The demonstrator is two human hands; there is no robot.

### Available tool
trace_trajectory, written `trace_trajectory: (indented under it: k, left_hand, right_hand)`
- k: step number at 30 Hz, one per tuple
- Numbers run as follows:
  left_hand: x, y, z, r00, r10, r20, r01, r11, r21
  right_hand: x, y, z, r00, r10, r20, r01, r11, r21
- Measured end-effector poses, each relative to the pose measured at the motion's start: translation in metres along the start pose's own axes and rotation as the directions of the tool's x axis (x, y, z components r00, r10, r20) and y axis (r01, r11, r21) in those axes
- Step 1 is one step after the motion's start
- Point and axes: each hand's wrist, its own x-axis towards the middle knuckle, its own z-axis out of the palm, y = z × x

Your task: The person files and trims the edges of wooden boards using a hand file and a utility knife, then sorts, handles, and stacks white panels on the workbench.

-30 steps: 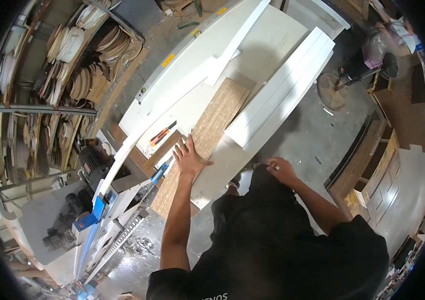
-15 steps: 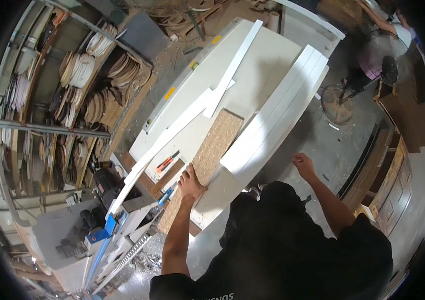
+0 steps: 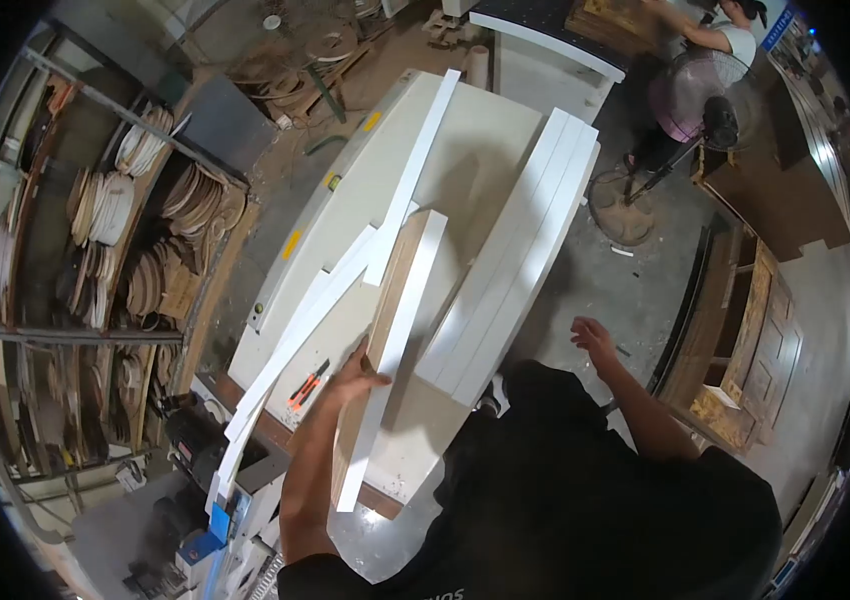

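Observation:
My left hand (image 3: 357,378) is closed around a long board (image 3: 395,348) with a white edge and a brown face. The board stands tilted on the pale worktable (image 3: 485,130). Beside that hand lies an orange and black cutter-like tool (image 3: 308,386). To the right of the board, several white strips (image 3: 517,240) lie side by side along the table's edge. Long thin white strips (image 3: 320,298) lie crossed on its left side. My right hand (image 3: 595,338) hangs in the air off the table's right side, fingers apart, holding nothing.
Shelves (image 3: 160,340) full of curved pieces stand at the left. A machine with a dark motor (image 3: 195,440) is at the table's near left end. Another person (image 3: 710,50) stands at the far right behind a pedestal fan (image 3: 720,122). Wooden frames (image 3: 745,340) lie to the right.
The board in my left hand has turned from lying flat, chipboard face up, onto its edge, so its white edge shows. My right hand still hangs free. The whole view has shifted.

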Motion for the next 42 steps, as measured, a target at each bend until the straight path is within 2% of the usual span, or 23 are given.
trace_trajectory:
  k: [2, 3, 6, 9, 12, 14, 16, 18, 22, 25, 26, 31, 33, 36, 39, 42]
  left_hand:
    - [0.02, 0.034, -0.009, 0.991, 0.115, 0.067, -0.105, 0.985, -0.134]
    - [0.035, 0.048, -0.015, 0.994, 0.037, 0.106, -0.026, 0.994, -0.105]
    - [0.097, 0.089, -0.023, 0.968, 0.136, 0.211, -0.09, 0.973, -0.214]
    - [0.173, 0.115, -0.022, 0.962, 0.069, 0.264, 0.015, 0.953, -0.302]
    - [0.243, 0.166, -0.01, 0.954, 0.092, 0.285, 0.002, 0.949, -0.314]
    - [0.304, 0.169, 0.001, 0.949, 0.09, 0.303, 0.0, 0.958, -0.286]
    - [0.313, 0.236, 0.015, 0.942, 0.058, 0.331, 0.048, 0.952, -0.302]
    - [0.341, 0.264, 0.027, 0.933, 0.065, 0.353, 0.053, 0.947, -0.316]
    - [0.366, 0.269, 0.045, 0.926, 0.051, 0.374, 0.128, 0.889, -0.44]
    - [0.365, 0.27, 0.059, 0.937, 0.026, 0.348, 0.091, 0.945, -0.315]
    - [0.363, 0.271, 0.063, 0.939, 0.014, 0.343, 0.083, 0.96, -0.266]
    - [0.356, 0.259, 0.067, 0.937, -0.018, 0.349, 0.122, 0.953, -0.278]
    - [0.353, 0.249, 0.068, 0.938, -0.022, 0.347, 0.106, 0.969, -0.224]
    - [0.338, 0.278, 0.07, 0.958, -0.127, 0.259, 0.16, 0.981, -0.112]
    - [0.323, 0.299, 0.067, 0.98, -0.113, 0.163, 0.112, 0.994, 0.016]
    - [0.313, 0.292, 0.062, 0.98, -0.179, 0.091, 0.178, 0.984, 0.022]
  right_hand:
    - [0.021, -0.01, 0.012, 0.999, -0.011, 0.053, 0.002, 0.986, 0.169]
    - [0.034, -0.015, 0.018, 0.997, -0.037, 0.07, 0.021, 0.974, 0.227]
    - [0.083, -0.04, 0.036, 0.998, -0.042, 0.05, 0.015, 0.892, 0.452]
    - [0.145, -0.059, 0.046, 0.999, 0.032, 0.018, -0.036, 0.772, 0.634]
    - [0.213, -0.08, 0.048, 0.993, 0.118, 0.001, -0.08, 0.671, 0.737]
    - [0.241, -0.096, 0.048, 0.988, 0.151, 0.043, -0.128, 0.62, 0.774]
    - [0.238, -0.129, 0.038, 0.981, 0.155, 0.113, -0.183, 0.576, 0.797]
    - [0.242, -0.137, 0.035, 0.97, 0.21, 0.122, -0.226, 0.596, 0.771]
    - [0.234, -0.119, 0.034, 0.97, 0.134, 0.2, -0.238, 0.664, 0.708]
    - [0.225, -0.177, 0.032, 0.965, 0.125, 0.233, -0.242, 0.769, 0.592]
    - [0.229, -0.174, 0.032, 0.958, 0.157, 0.241, -0.272, 0.765, 0.584]
    - [0.238, -0.168, 0.022, 0.892, 0.333, 0.307, -0.449, 0.743, 0.497]
    - [0.235, -0.174, 0.023, 0.904, 0.318, 0.288, -0.426, 0.744, 0.515]
    - [0.237, -0.168, 0.027, 0.905, 0.346, 0.248, -0.426, 0.746, 0.512]
    - [0.239, -0.162, 0.019, 0.888, 0.388, 0.247, -0.46, 0.766, 0.449]
    - [0.235, -0.164, 0.019, 0.893, 0.376, 0.247, -0.448, 0.78, 0.437]
